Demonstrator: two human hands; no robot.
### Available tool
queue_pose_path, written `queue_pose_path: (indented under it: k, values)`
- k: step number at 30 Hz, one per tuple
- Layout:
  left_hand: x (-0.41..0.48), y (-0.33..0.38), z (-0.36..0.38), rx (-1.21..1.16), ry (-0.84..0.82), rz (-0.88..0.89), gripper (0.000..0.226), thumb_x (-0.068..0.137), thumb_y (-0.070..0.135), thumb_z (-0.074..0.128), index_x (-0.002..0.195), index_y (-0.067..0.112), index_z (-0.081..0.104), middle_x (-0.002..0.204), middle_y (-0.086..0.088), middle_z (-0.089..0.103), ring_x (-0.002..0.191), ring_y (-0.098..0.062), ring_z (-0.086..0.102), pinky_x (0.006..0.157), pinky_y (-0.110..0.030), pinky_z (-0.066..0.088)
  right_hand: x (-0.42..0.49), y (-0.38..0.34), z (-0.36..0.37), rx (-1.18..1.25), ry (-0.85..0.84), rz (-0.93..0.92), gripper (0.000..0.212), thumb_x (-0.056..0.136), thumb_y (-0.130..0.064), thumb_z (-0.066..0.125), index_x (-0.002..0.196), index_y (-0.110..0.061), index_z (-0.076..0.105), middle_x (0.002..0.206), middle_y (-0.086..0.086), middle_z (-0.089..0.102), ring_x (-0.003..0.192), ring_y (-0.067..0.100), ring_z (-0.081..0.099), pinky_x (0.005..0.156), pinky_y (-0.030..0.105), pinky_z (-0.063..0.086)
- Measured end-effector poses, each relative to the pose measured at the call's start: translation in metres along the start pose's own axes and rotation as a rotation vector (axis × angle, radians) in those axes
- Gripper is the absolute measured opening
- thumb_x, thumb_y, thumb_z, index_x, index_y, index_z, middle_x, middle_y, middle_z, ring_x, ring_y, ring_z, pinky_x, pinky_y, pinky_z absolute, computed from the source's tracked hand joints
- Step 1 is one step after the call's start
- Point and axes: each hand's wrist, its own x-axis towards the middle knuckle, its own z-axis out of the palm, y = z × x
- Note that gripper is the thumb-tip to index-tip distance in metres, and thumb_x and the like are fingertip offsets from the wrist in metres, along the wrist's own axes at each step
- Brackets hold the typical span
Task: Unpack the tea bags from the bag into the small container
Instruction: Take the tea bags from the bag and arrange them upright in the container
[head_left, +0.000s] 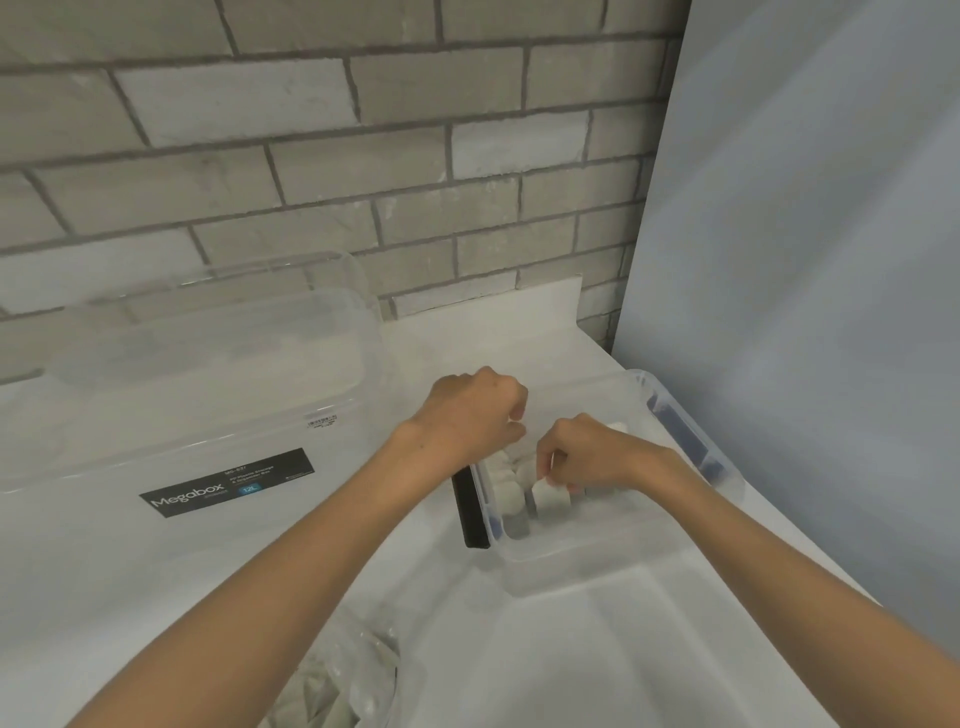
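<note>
Right hand (576, 452) is pinching a tea bag (551, 498) inside the small container (571, 566), left hand (475, 410) curled alongside on what I can't tell, so packed bags could easily topple.

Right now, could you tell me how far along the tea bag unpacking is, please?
Partly done: several pale tea bags already stand in the small clear plastic container. In hand: the right hand sets another tea bag there, with the left hand beside it. Left: the crumpled clear plastic bag near the bottom edge holds more.
</note>
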Motion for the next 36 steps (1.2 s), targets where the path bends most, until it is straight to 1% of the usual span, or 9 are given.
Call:
queue_pose_path:
  k: [3, 8, 16, 20, 23, 25, 28, 31, 36]
  values:
    - [-0.013, -0.007, -0.006, -0.061, 0.04, -0.023, 0.022, 0.094, 0.031, 0.052, 0.11, 0.021, 0.062, 0.11, -0.001, 0.064, 0.092, -0.022, 0.061, 0.073, -0.031, 0.047, 0.009, -0.001, 0.005, -0.025, -0.021, 0.023, 0.016, 0.084, -0.003, 0.054, 0.085, -0.014, 0.066, 0.075, 0.004, 0.063, 0.062, 0.017, 0.062, 0.067, 0.033, 0.055]
    - [-0.03, -0.015, -0.004, -0.108, 0.093, -0.055, 0.016, 0.093, 0.029, 0.053, 0.1, 0.023, 0.065, 0.1, 0.004, 0.066, 0.087, -0.02, 0.062, 0.069, -0.03, 0.047, 0.016, -0.002, 0.011, -0.046, 0.001, 0.049, 0.019, 0.087, 0.003, 0.05, 0.092, -0.007, 0.065, 0.074, 0.001, 0.055, 0.055, 0.015, 0.062, 0.053, 0.026, 0.052]
    - [-0.048, -0.028, -0.002, -0.166, 0.132, -0.088, 0.013, 0.092, 0.029, 0.054, 0.094, 0.025, 0.066, 0.095, 0.008, 0.067, 0.085, -0.018, 0.062, 0.067, -0.029, 0.045, 0.016, -0.007, 0.015, -0.109, 0.064, 0.053, 0.022, 0.087, 0.007, 0.051, 0.095, -0.006, 0.066, 0.092, 0.008, 0.056, 0.075, 0.027, 0.065, 0.072, 0.033, 0.056]
    - [-0.058, -0.033, -0.003, -0.176, 0.147, -0.089, 0.013, 0.092, 0.03, 0.054, 0.094, 0.025, 0.066, 0.095, 0.009, 0.066, 0.085, -0.015, 0.061, 0.063, -0.028, 0.04, 0.009, -0.013, 0.006, -0.174, 0.119, 0.039, 0.024, 0.089, 0.0, 0.05, 0.105, -0.012, 0.063, 0.108, 0.011, 0.054, 0.084, 0.026, 0.057, 0.075, 0.029, 0.047]
    - [-0.07, -0.038, -0.007, -0.203, 0.169, -0.104, 0.013, 0.092, 0.029, 0.054, 0.094, 0.027, 0.067, 0.094, 0.011, 0.065, 0.086, -0.014, 0.06, 0.068, -0.03, 0.044, -0.006, -0.031, -0.012, -0.189, 0.198, -0.024, 0.023, 0.09, -0.007, 0.052, 0.108, -0.015, 0.063, 0.109, 0.011, 0.057, 0.087, 0.025, 0.058, 0.082, 0.034, 0.05]
    - [-0.082, -0.041, -0.009, -0.226, 0.176, -0.115, 0.013, 0.092, 0.029, 0.054, 0.094, 0.028, 0.067, 0.093, 0.013, 0.065, 0.087, -0.013, 0.06, 0.072, -0.032, 0.047, -0.02, -0.052, -0.025, -0.199, 0.283, -0.103, 0.019, 0.092, -0.013, 0.055, 0.107, -0.018, 0.065, 0.106, 0.008, 0.064, 0.09, 0.022, 0.061, 0.084, 0.036, 0.052]
    - [-0.104, -0.049, -0.008, -0.269, 0.167, -0.14, 0.012, 0.091, 0.034, 0.056, 0.092, 0.03, 0.067, 0.088, 0.016, 0.062, 0.087, -0.011, 0.059, 0.072, -0.031, 0.047, -0.043, -0.093, -0.035, -0.132, 0.352, -0.226, 0.014, 0.092, -0.02, 0.057, 0.101, -0.025, 0.067, 0.093, -0.001, 0.066, 0.078, 0.01, 0.059, 0.075, 0.028, 0.05]
    - [-0.13, -0.062, -0.004, -0.293, 0.152, -0.19, 0.011, 0.09, 0.037, 0.058, 0.093, 0.032, 0.068, 0.085, 0.018, 0.061, 0.087, -0.01, 0.058, 0.071, -0.03, 0.044, -0.06, -0.135, -0.029, -0.038, 0.305, -0.343, 0.012, 0.093, -0.022, 0.058, 0.097, -0.028, 0.067, 0.086, -0.007, 0.064, 0.075, 0.0, 0.059, 0.067, 0.02, 0.045]
    - [-0.184, -0.086, 0.009, -0.33, 0.111, -0.286, 0.008, 0.088, 0.036, 0.061, 0.088, 0.032, 0.068, 0.086, 0.017, 0.066, 0.084, -0.009, 0.062, 0.077, -0.034, 0.052, -0.067, -0.186, 0.01, -0.025, 0.19, -0.46, 0.014, 0.092, -0.018, 0.057, 0.1, -0.023, 0.069, 0.076, -0.014, 0.06, 0.069, -0.006, 0.055, 0.071, 0.019, 0.048]
